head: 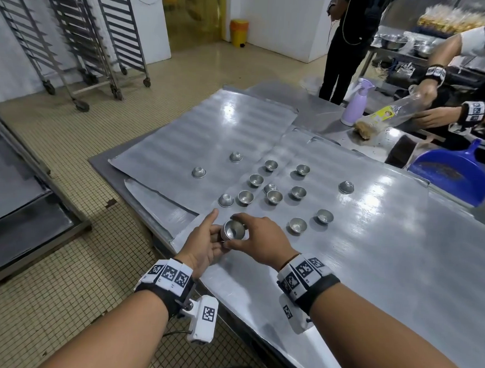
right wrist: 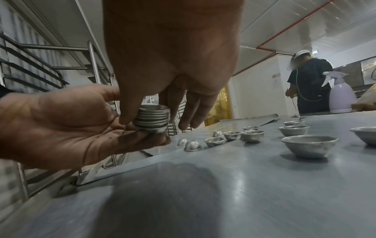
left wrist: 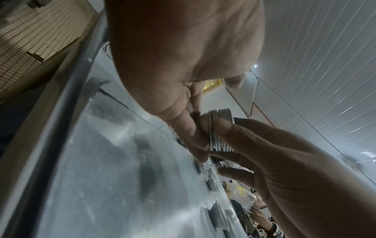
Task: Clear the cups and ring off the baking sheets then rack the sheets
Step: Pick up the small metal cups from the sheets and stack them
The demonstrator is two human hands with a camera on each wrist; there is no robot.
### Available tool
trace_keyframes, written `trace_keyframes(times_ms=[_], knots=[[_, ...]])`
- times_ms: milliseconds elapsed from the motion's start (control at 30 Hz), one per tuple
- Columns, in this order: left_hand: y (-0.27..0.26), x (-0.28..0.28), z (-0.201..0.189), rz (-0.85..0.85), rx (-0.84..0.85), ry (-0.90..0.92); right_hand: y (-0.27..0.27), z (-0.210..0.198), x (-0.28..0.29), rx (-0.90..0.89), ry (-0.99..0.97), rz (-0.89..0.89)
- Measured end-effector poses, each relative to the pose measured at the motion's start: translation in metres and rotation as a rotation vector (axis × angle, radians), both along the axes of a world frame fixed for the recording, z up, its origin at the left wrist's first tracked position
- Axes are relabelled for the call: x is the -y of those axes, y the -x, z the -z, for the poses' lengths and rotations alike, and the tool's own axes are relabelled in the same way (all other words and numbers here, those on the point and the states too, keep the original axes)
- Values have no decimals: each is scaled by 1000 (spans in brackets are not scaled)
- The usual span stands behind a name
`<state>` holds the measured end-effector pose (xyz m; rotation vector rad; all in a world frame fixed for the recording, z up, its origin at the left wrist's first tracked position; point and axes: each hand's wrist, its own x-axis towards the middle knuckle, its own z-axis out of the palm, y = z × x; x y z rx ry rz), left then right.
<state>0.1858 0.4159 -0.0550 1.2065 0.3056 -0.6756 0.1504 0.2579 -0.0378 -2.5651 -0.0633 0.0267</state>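
Nesting cups: stack of cups (head: 233, 231) sits in the left hand (head: 202, 244), cradled on curled fingers above the near edge of the baking sheets (head: 358, 244). Right hand (head: 261, 244) pinches the stack's rims from above, thumb one side, fingers the other. Thin metal, likely light, stiff and slick; grip by the rims, not the rounded walls. Loose cups (head: 298, 224) are scattered on the sheets, some upright, some inverted. No ring visible. Racks (head: 75, 37) stand well apart across the floor.
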Motion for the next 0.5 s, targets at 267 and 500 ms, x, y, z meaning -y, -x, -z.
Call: trace_keyframes(times_ms=[267,500], knots=[[2,4,9,16,38,-1,7,1,15,-50,-29,16],[4,14,3,8,-20,-27,0,15,89,-75,122,350]])
